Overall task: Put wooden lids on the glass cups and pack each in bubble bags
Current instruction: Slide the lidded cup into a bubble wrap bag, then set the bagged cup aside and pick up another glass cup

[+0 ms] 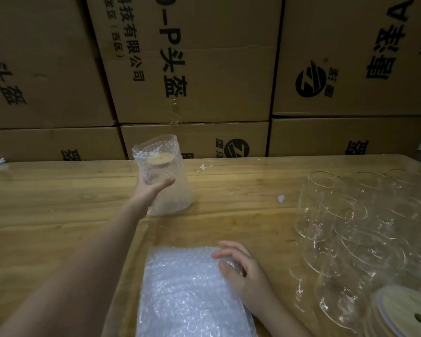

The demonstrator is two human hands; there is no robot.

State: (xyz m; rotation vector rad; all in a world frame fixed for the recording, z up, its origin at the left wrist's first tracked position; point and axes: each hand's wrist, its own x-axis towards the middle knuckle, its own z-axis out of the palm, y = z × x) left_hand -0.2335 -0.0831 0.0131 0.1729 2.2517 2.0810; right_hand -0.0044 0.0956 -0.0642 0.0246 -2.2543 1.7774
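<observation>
A glass cup with a wooden lid (160, 158) stands inside a bubble bag (164, 176) at the far middle of the wooden table (58, 215). My left hand (153, 187) reaches out and grips the side of this wrapped cup. Near the front edge lies a stack of flat bubble bags (190, 290). My right hand (241, 266) rests on the stack's upper right corner, fingers curled over the edge of the top bag. Several bare glass cups (338, 215) stand grouped at the right. One wooden lid (408, 314) with a hole sits on a cup at the bottom right.
Stacked cardboard boxes (192, 69) with black print form a wall right behind the table. Small white scraps (204, 167) lie on the wood near the back edge, and another bit (281, 198) lies left of the cups.
</observation>
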